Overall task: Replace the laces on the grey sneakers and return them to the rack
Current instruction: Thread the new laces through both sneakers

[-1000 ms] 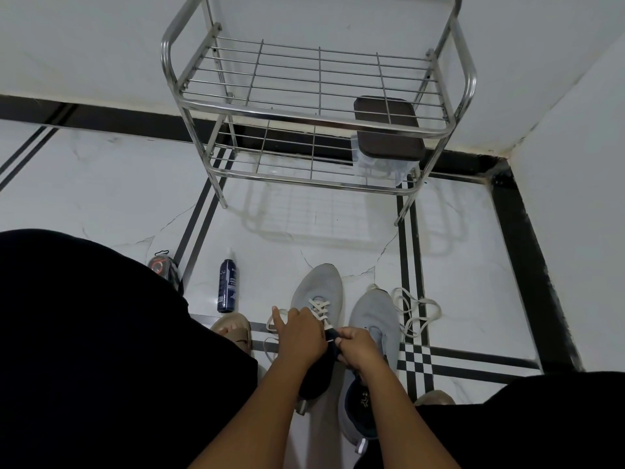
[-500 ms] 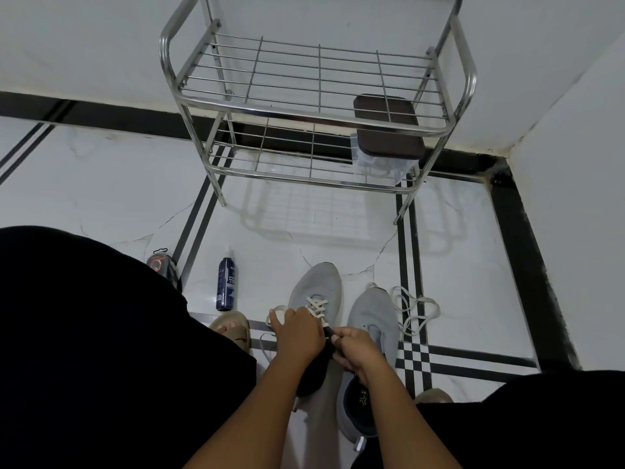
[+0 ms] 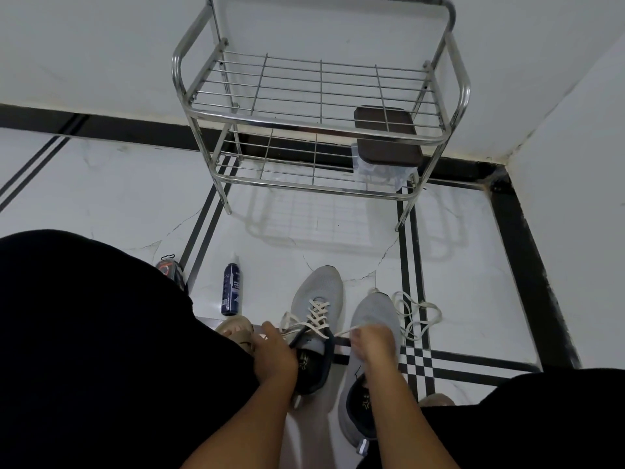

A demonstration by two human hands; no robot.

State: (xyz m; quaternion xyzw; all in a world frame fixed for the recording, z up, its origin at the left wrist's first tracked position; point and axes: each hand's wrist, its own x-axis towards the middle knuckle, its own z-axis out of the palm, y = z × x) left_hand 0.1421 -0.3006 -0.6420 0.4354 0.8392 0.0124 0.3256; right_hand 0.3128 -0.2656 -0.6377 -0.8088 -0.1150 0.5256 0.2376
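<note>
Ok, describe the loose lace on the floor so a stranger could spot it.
Start at the steel shoe rack against the wall. On the floor before it stand two grey sneakers. The loose lace lies coiled right of them across the black stripes, threaded through no shoe.

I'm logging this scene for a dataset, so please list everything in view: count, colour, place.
grey sneakers: two, grey with dark lining, on the floor between the knees; the left one laced, the right one bare.
white lace: one, threaded through the left sneaker, ends pulled out to both sides.
loose lace: one, white, on the floor right of the sneakers.
spray bottle: one, dark blue, lying on the floor to the left.
small packet: one, dark with orange, by the left knee.
rack: one, steel, two tiers, against the wall.
box with brown lid: one, clear, on the lower tier.
left hand: grips one lace end.
right hand: grips the other end.
</note>
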